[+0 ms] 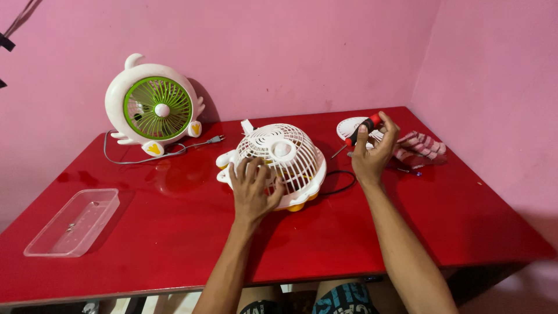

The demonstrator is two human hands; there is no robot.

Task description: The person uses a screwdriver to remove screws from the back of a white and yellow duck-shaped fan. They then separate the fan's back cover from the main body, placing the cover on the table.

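Observation:
A small white fan (285,160) with a wire-like grille lies face up in the middle of the red table (163,232). My left hand (253,189) rests flat on its near left side, fingers spread over the grille. My right hand (372,151) is raised to the right of the fan and grips a screwdriver (357,135) with a red and black handle, its tip pointing down and left toward the table.
A second white fan with a green grille (156,107) stands upright at the back left, its grey cord and plug (192,145) trailing on the table. A clear plastic tray (72,222) sits at the front left. A round white grille piece (351,127), a striped cloth (419,145) and a small tool (410,171) lie at the back right.

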